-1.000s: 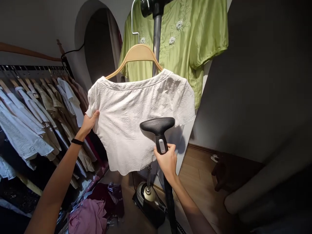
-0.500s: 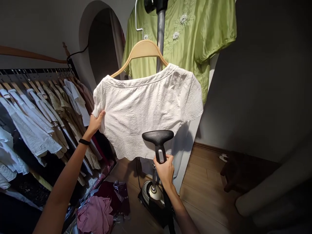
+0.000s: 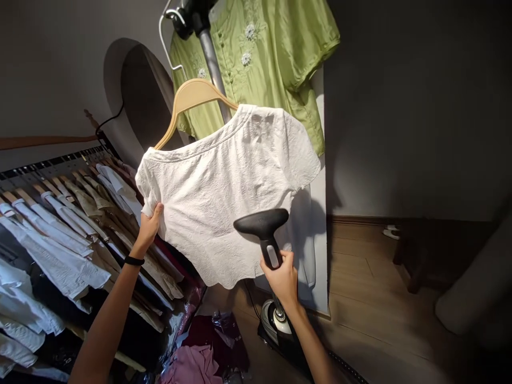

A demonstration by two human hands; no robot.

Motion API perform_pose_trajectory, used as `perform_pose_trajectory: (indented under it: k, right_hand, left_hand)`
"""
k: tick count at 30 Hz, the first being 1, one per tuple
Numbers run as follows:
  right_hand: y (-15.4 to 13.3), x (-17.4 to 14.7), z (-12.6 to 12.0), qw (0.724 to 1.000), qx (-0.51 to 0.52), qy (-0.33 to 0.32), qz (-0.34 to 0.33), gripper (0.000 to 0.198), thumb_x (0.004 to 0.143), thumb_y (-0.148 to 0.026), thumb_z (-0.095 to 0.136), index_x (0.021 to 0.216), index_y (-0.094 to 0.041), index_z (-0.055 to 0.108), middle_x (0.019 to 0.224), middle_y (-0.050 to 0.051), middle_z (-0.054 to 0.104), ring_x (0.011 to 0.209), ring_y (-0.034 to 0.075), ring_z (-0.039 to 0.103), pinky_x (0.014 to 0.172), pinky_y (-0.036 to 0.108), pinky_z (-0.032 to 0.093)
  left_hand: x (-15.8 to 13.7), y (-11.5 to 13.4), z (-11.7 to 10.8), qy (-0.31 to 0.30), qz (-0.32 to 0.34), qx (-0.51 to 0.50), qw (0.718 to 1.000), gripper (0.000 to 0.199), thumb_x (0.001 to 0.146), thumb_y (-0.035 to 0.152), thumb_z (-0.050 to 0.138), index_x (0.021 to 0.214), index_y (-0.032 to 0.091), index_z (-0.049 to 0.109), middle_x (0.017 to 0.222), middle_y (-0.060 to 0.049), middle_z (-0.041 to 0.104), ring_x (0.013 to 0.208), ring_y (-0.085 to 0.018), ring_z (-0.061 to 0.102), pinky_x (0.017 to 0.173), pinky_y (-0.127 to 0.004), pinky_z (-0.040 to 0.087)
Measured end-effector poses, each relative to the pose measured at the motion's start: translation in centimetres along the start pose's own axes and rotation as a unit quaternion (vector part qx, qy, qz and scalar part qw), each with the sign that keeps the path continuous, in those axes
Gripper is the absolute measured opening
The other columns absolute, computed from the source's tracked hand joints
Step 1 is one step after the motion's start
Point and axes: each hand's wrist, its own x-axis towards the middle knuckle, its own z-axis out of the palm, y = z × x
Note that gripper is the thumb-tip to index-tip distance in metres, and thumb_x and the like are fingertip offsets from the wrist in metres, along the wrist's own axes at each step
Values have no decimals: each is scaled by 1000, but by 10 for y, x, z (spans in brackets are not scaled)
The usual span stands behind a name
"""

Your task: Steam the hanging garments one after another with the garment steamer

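Hands both occupied in the head view: left hand pinching the white top at the sleeve edge, thumb in front, right hand wrapped round the grip of a black steamer, its wide head before the cloth's lower part, contact not certain. White top hangs on a wooden hanger, in front of a green blouse; crinkled cloth reads thin, light and soft, likely to swing and bunch if tugged, best held by sleeve edge or hem. Black steamer looks rigid, probably heavier, safest held below the head.
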Motion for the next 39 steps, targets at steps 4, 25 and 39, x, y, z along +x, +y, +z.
perform_pose_trajectory:
  k: [4,25,39]
  right_hand:
    - [53,-29,2,999,-6,-17,45,43,68,-55,58,91,-24,40,72,5,62,65,28,63,56,34,44]
    - [68,-17,-15,994,53,-43,79,39,65,-49,59,88,-25,38,73,1,61,65,23,61,60,32,45]
    - [40,5,-30,988,109,-72,76,39,65,-47,59,88,-25,37,72,1,60,64,23,60,58,31,43]
  left_hand:
    - [5,-5,0,10,-2,5,1000,62,77,52,67,124,12,59,129,-15,60,123,-27,54,108,-37,39]
    - [-2,3,-3,14,-21,96,995,71,78,61,60,131,14,53,138,-13,53,131,-28,46,113,-36,33]
    - [-5,12,-3,-11,-49,157,986,69,78,60,59,132,17,52,134,-11,56,131,-29,46,114,-38,32]
